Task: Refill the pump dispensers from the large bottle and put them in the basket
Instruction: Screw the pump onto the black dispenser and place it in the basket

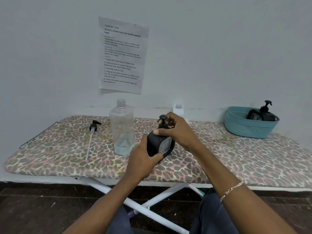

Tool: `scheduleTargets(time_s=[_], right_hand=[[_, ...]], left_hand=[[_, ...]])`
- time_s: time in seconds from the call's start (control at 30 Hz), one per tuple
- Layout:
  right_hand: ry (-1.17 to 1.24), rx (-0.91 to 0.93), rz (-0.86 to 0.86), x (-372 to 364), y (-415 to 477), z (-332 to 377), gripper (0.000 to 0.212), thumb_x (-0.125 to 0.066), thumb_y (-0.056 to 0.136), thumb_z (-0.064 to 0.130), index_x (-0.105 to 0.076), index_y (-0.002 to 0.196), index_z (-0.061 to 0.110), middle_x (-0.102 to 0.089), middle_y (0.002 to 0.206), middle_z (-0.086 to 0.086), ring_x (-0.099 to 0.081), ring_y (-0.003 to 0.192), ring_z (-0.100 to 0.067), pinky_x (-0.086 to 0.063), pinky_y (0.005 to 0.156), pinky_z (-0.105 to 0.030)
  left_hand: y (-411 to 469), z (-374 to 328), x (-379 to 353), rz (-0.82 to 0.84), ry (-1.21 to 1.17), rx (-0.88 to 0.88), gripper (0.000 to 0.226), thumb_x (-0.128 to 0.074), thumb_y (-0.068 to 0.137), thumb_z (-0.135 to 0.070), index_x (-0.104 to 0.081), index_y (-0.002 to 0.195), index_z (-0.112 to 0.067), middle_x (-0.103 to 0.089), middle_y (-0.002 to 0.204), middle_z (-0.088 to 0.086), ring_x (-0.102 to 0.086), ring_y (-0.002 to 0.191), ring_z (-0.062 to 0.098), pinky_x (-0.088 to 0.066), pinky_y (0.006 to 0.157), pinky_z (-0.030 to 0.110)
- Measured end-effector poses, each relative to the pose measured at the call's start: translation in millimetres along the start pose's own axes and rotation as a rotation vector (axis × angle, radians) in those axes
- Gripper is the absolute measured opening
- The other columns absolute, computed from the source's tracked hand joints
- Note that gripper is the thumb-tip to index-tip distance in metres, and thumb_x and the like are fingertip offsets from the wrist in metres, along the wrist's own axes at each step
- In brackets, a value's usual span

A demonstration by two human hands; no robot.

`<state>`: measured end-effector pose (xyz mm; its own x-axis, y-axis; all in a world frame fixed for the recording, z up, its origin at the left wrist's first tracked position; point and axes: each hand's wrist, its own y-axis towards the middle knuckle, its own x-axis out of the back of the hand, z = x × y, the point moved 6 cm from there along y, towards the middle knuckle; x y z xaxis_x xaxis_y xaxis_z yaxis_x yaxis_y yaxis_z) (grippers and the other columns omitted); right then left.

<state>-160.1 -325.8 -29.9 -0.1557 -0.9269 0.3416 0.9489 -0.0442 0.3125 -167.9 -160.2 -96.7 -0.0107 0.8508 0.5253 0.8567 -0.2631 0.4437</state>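
A black pump dispenser (160,144) stands tilted on the leopard-print ironing board (236,157) at the centre. My left hand (143,157) grips its lower body. My right hand (175,130) is closed around its neck, just below the black pump head (163,117). To the left stands the large clear bottle (122,129), uncapped, with a little liquid at the bottom. Its black pump with a long white tube (92,137) lies flat further left. A second black dispenser (261,114) sits in the teal basket (249,129) at the far right.
A small white bottle (178,108) stands by the wall behind my right hand. A printed sheet (122,54) hangs on the wall. White board legs (152,200) cross below, over a dark floor.
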Motion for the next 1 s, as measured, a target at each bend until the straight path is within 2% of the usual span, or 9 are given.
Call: scheduleTargets(time_s=[0.1,0.17,0.27,0.37,0.53,0.67,0.77,0.9,1.0], right_hand=[[-0.083,0.030,-0.034,-3,-2,4,0.049,-0.093,0.074,0.042,-0.059,0.101,0.021,-0.062,0.098,0.001,-0.065,0.091,-0.011,-0.051,0.084,-0.032],[-0.023,0.040,0.047,-1,-2,3,0.045,-0.090,0.078,0.037,-0.066,0.115,0.030,-0.069,0.111,0.007,-0.067,0.107,-0.006,-0.054,0.097,-0.034],[0.200,0.053,0.172,9,-1,-1,0.043,-0.075,0.090,0.002,-0.069,0.130,0.014,-0.074,0.126,-0.003,-0.067,0.123,-0.019,-0.053,0.105,-0.040],[0.278,0.057,0.215,12,-2,-1,0.032,-0.070,0.089,-0.010,-0.074,0.120,0.000,-0.075,0.122,-0.013,-0.069,0.121,-0.025,-0.055,0.102,-0.037],[0.056,0.018,0.001,1,-1,0,0.036,-0.093,0.076,0.025,-0.070,0.102,0.013,-0.074,0.097,-0.003,-0.072,0.092,-0.018,-0.059,0.086,-0.040],[-0.104,0.026,-0.084,-7,-2,0,0.055,-0.090,0.073,0.051,-0.061,0.110,0.021,-0.068,0.108,-0.007,-0.068,0.102,-0.022,-0.056,0.094,-0.045],[0.035,0.024,0.045,-1,-2,-2,0.041,-0.086,0.082,0.033,-0.068,0.116,0.018,-0.073,0.113,0.000,-0.070,0.107,-0.015,-0.057,0.099,-0.041],[0.313,0.063,0.142,7,0,-6,0.028,-0.070,0.088,-0.003,-0.075,0.115,0.001,-0.076,0.117,-0.013,-0.071,0.112,-0.022,-0.055,0.100,-0.038],[0.323,0.047,0.094,4,-1,-7,0.022,-0.079,0.085,-0.003,-0.076,0.106,0.001,-0.077,0.106,-0.012,-0.072,0.102,-0.021,-0.057,0.098,-0.041]], left_hand=[[0,0,0,-0.003,0.007,0.002,0.054,-0.077,0.085,-0.039,-0.046,0.129,-0.035,-0.069,0.091,-0.011,-0.065,0.074,0.004,-0.053,0.058,0.024],[1,1,0,-0.008,0.008,0.005,0.054,-0.077,0.084,-0.040,-0.047,0.128,-0.035,-0.069,0.093,-0.010,-0.066,0.076,0.005,-0.056,0.062,0.030],[1,2,-1,-0.010,0.003,0.009,0.049,-0.078,0.084,-0.040,-0.047,0.122,-0.034,-0.069,0.092,-0.010,-0.067,0.077,0.007,-0.057,0.065,0.036],[1,3,-2,-0.011,0.005,0.004,0.049,-0.077,0.084,-0.040,-0.047,0.122,-0.033,-0.069,0.093,-0.011,-0.067,0.078,0.007,-0.057,0.065,0.036],[1,4,-2,-0.013,0.016,0.006,0.052,-0.077,0.084,-0.040,-0.047,0.125,-0.033,-0.068,0.090,-0.010,-0.066,0.075,0.008,-0.056,0.062,0.034],[1,3,-2,-0.004,0.011,0.009,0.057,-0.076,0.085,-0.039,-0.045,0.133,-0.034,-0.067,0.092,-0.012,-0.065,0.074,0.004,-0.049,0.057,0.020],[1,3,-2,-0.001,0.009,0.006,0.051,-0.076,0.086,-0.040,-0.045,0.126,-0.033,-0.068,0.095,-0.010,-0.066,0.078,0.006,-0.054,0.061,0.028],[1,2,-2,-0.004,0.016,0.006,0.048,-0.076,0.086,-0.040,-0.045,0.122,-0.033,-0.068,0.097,-0.010,-0.066,0.080,0.006,-0.057,0.064,0.033],[1,3,-3,-0.005,0.025,0.003,0.048,-0.076,0.085,-0.041,-0.044,0.120,-0.034,-0.067,0.093,-0.010,-0.065,0.077,0.006,-0.057,0.063,0.035]])
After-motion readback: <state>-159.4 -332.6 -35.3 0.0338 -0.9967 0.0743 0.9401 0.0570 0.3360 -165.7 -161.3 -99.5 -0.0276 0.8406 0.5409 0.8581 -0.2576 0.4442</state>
